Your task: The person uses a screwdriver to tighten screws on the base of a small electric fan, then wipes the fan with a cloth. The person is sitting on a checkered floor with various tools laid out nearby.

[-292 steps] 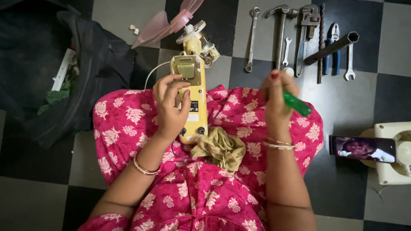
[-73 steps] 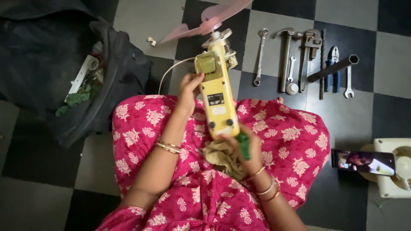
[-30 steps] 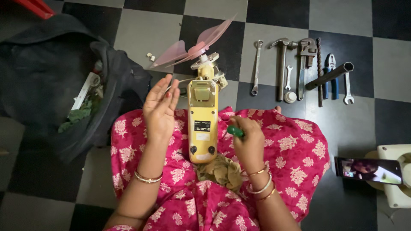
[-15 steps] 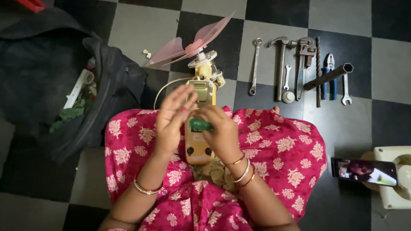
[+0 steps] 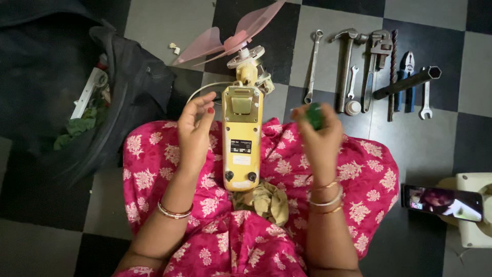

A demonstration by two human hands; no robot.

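Checkered floor (image 5: 154, 20); left hand (image 5: 193, 134) open beside yellow fan body (image 5: 242, 137) with white label (image 5: 239, 147), right hand (image 5: 320, 136) gripping green tool (image 5: 313, 115).

The fan body (image 5: 242, 138) is smooth yellow plastic with a slight sheen. Above it, the fan blades (image 5: 225, 36) are thin translucent pink plastic. Below it lies a crumpled, matt olive cloth (image 5: 264, 201). It rests on a pink printed fabric (image 5: 353, 169), soft and matt. To its right, the tools (image 5: 369, 66) are bare grey metal, dull to semi-gloss. The right hand (image 5: 320, 138) grips a glossy green plastic handle (image 5: 313, 115). The floor (image 5: 333, 20) is smooth checkered tile.
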